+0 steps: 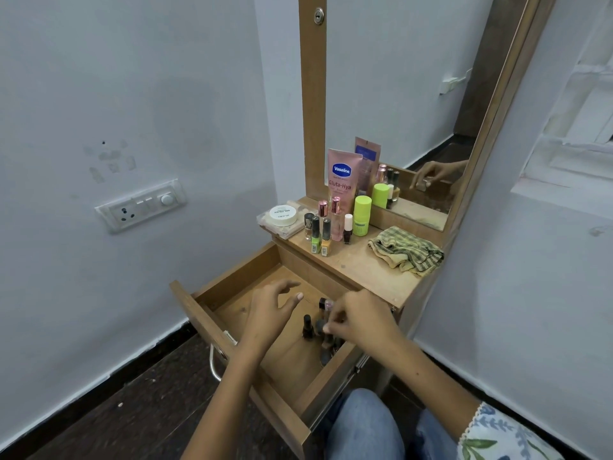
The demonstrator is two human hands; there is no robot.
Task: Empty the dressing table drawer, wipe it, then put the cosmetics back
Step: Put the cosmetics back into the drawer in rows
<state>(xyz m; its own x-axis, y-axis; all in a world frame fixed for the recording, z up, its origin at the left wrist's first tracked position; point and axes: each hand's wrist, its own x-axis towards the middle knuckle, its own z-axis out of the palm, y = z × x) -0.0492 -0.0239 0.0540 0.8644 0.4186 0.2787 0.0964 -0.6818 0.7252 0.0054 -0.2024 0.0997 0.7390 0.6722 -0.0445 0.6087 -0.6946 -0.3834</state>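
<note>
Bottles (326, 330) behind right hand (360, 318)

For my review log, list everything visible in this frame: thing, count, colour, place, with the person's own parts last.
drawer: one, brown wood, pulled open below the tabletop
bottles in drawer: several, dark, some under the right hand; exact count unclear
tabletop: one, brown wood
Vaseline tube: one, pink, upright against the mirror
green stick: one, lime, right of the tube
small bottles: about seven, mixed colours, grouped on the tabletop
round jar: one, white, on a clear box at the tabletop's left end
cloth: one, green checked, crumpled on the tabletop's right
mirror: one, wood-framed
wall switchboard: one, white
left hand: open over the drawer
right hand: grip pinching a bottle cap
</note>
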